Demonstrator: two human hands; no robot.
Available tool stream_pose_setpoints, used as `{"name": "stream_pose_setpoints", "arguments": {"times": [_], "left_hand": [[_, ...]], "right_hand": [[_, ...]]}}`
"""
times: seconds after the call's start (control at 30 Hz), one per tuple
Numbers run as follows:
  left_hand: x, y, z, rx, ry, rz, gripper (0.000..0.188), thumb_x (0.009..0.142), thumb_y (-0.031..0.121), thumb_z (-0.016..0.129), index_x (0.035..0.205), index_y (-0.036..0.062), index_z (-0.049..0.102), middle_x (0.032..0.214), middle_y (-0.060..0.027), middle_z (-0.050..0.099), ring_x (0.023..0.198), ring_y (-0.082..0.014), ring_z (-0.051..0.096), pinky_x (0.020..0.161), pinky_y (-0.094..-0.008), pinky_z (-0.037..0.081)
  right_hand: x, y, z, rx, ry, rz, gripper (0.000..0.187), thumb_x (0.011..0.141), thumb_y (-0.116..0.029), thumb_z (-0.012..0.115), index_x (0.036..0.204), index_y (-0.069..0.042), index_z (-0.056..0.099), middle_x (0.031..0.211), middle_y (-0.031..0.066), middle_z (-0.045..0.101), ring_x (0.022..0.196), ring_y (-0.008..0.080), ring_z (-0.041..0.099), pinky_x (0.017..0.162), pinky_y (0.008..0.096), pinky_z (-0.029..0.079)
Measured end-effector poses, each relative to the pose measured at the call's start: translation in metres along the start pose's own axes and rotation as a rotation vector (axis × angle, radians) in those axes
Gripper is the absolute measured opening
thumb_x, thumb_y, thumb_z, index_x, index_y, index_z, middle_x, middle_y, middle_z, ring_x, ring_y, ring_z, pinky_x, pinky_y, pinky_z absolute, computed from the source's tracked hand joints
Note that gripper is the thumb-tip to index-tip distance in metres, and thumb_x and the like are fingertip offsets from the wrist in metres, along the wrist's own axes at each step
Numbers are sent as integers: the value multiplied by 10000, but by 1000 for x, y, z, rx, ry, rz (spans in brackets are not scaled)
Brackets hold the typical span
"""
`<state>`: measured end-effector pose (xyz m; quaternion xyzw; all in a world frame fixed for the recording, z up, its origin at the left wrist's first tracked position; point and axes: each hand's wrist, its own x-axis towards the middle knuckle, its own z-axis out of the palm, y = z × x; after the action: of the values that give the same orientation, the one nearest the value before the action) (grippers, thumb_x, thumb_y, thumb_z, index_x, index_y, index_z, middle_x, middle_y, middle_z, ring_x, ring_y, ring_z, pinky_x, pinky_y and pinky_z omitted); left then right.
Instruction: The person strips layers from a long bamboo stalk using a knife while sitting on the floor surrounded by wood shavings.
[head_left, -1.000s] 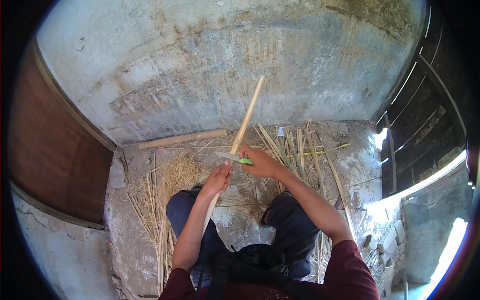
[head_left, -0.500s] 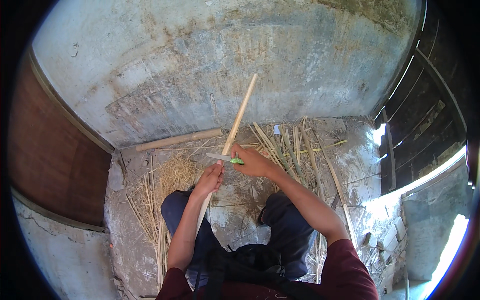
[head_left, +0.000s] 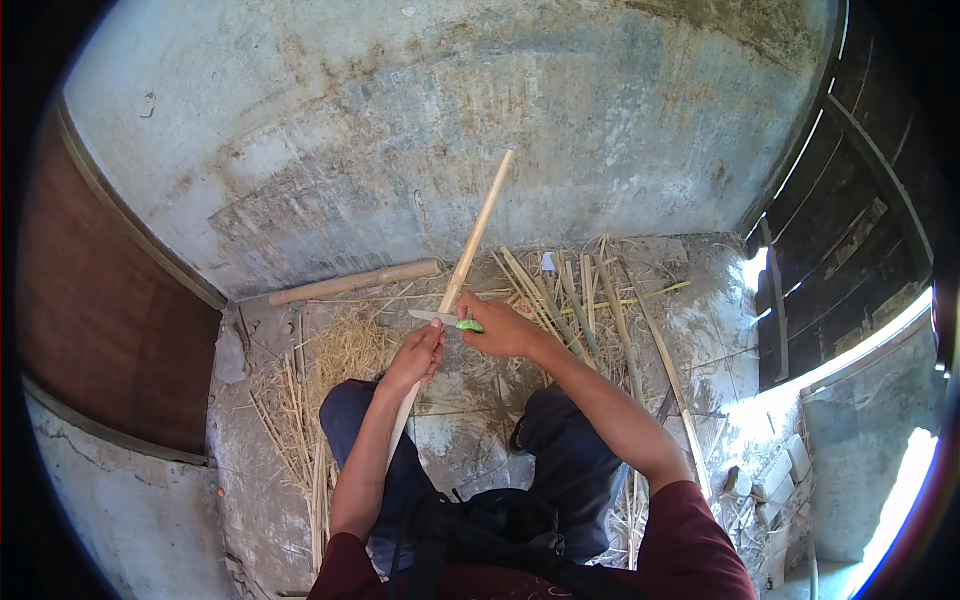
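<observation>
The strip is pale, straight and slender, smooth-looking wood or bamboo with a blunt upper end. It slants up in front of the person, standing out before the wall, and its lower part runs below the left hand toward the thigh. That hand's fingers are closed around the strip, the thumb just beside the blade. The right hand has its fingers wrapped round a knife with a bright green handle; its flat grey metal blade lies across the strip, pointing left.

Dry, curly shavings form a tangled straw-coloured heap on the dusty grey floor. A thick round pole lies near the wall's foot, and long split canes fan out at the right. The wall is rough, blotched and streaked with brown.

Compared with a second ago, the whole view has slid slightly, so everything sits a little further left. Both hands and the knife have shifted a touch leftward against the floor as well; each grip is the same, and the strip keeps its slant.
</observation>
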<state>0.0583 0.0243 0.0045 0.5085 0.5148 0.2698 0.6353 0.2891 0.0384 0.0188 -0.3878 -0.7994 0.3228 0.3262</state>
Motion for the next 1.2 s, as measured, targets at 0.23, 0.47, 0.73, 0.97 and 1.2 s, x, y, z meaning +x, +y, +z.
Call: {"name": "stream_pose_setpoints", "arguments": {"times": [0.23, 0.47, 0.73, 0.97, 1.2], "left_hand": [[-1, 8, 8, 12, -3, -5, 489, 1125, 568, 413, 980, 116, 531, 661, 48, 380, 473, -65, 320, 431, -265, 254], [1, 4, 7, -7, -15, -14, 479, 1126, 555, 426, 971, 114, 532, 665, 51, 382, 471, -60, 320, 421, -263, 256], [-11, 8, 8, -2, -23, 50, 466, 1130, 531, 436, 968, 102, 522, 664, 44, 404, 463, -53, 335, 406, -260, 268], [-24, 6, 4, 174, 79, 279, 438, 1137, 441, 469, 960, 54, 569, 684, -9, 528, 531, -114, 468, 509, -328, 395], [-53, 19, 16, 466, 221, 400, 357, 1128, 322, 498, 1001, 0, 584, 661, -43, 526, 592, -134, 492, 567, -343, 397]], "right_hand": [[-3, 6, -4, -11, 7, -3, 331, 911, -153, 697, 1154, -75, 486, 800, 189, 645, 785, 405, 681, 700, 495, 490], [-6, -4, -14, -52, -19, 90, 342, 909, -170, 699, 1161, -78, 487, 830, 225, 661, 817, 450, 677, 721, 529, 488], [-5, 13, -24, -75, 115, 21, 281, 951, -174, 691, 1150, -87, 511, 787, 156, 628, 747, 350, 653, 692, 475, 478], [3, -25, -27, -34, 111, 46, 248, 954, -165, 714, 1096, -76, 531, 757, 104, 583, 694, 225, 590, 688, 398, 480], [8, -26, -11, -338, 194, 129, 247, 898, -92, 625, 1126, -31, 556, 885, 252, 693, 868, 485, 684, 774, 572, 523]]}}
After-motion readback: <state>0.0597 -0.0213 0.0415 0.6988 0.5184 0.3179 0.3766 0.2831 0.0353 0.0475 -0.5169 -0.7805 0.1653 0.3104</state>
